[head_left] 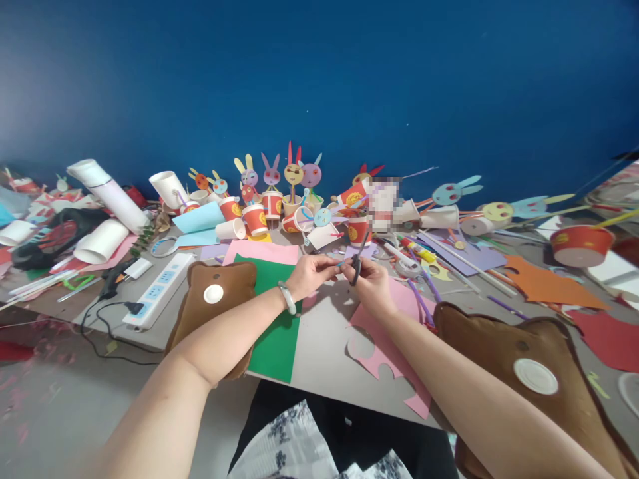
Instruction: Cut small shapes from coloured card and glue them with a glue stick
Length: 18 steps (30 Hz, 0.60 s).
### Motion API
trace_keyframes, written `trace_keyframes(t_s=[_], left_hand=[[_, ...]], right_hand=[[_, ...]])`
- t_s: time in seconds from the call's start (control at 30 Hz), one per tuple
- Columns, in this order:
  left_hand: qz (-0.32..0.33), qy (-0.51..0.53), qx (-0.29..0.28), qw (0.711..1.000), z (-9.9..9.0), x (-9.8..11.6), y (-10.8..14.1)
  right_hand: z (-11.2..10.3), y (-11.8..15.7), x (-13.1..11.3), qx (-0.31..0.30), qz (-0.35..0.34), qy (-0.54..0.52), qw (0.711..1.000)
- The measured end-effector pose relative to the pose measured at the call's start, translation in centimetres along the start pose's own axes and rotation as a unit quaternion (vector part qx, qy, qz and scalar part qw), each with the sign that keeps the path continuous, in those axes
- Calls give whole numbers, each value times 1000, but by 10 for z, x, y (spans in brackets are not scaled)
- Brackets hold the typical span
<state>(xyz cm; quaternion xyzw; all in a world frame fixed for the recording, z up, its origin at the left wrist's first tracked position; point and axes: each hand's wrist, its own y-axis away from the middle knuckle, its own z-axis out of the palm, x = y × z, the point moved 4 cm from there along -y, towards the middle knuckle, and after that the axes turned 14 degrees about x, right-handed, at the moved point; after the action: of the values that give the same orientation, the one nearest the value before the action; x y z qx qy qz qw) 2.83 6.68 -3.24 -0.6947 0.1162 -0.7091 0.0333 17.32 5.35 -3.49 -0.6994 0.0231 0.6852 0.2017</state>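
My left hand (314, 274), with a pale bangle at its wrist, pinches a tiny bluish piece (341, 264) between thumb and fingertips. Close beside it on the right, my right hand (370, 281) is closed around dark-handled scissors (356, 263), whose blades point up and away from me. The fingertips of both hands nearly meet above the grey table. Under my left forearm lies a green sheet (277, 339). Pink paper (374, 332) with round cut-outs is beneath my right forearm.
Paper cups with rabbit faces (272, 205) line the back by the blue wall. A white power strip (160, 291) and a brown cushion (200, 293) are on the left. Another brown cushion (489, 352), orange paper (554, 283) and purple paper (464, 253) are on the right.
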Motion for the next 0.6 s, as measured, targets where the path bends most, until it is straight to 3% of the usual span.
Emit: trace_keyframes(t_s=[0.4,0.6], left_hand=[[-136,58,-32,988,0,-5,-1],[-199,120,-8,973,-1,-4,-1]], right_hand=[[0,4,-8,5,-24,9,1000],[-3,2,-10,45,-15,-2,999]])
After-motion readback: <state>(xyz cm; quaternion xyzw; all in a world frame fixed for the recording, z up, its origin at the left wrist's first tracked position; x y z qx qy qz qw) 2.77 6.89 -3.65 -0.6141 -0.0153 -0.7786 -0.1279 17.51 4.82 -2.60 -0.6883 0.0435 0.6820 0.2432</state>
